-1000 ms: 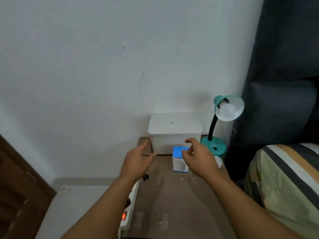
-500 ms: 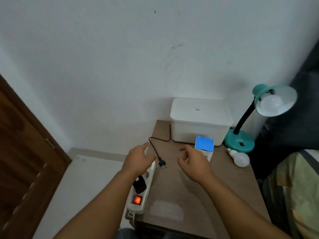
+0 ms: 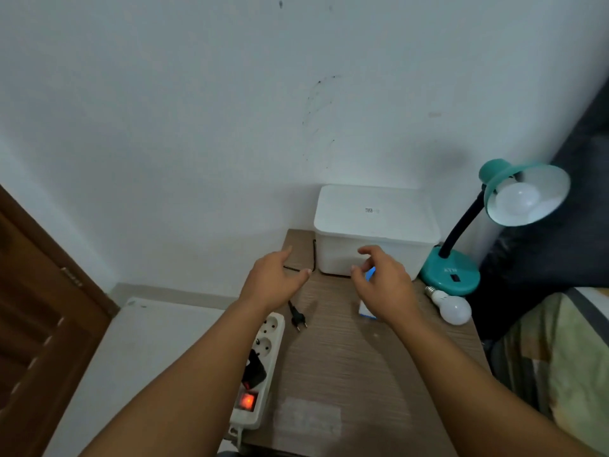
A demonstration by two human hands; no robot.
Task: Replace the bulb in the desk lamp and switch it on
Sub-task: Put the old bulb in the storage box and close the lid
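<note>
Bulb (image 3: 518, 201) is being seen seated in shade of desk lamp (image 3: 524, 196), unlit. Second bulb (image 3: 454, 309) is lying loose on counter (image 3: 356, 364), just beside lamp base. Which one is new cannot be told. Lamp plug (image 3: 299, 319) is lying unplugged beside power strip (image 3: 262, 367). Plugging and switching are judged as remaining. Left hand (image 3: 273, 282) and right hand (image 3: 384, 285) are being held above counter, fingers relaxed, nothing being gripped.

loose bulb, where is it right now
In the head view the loose bulb lies on the table's right edge, just in front of the teal lamp base.
</note>
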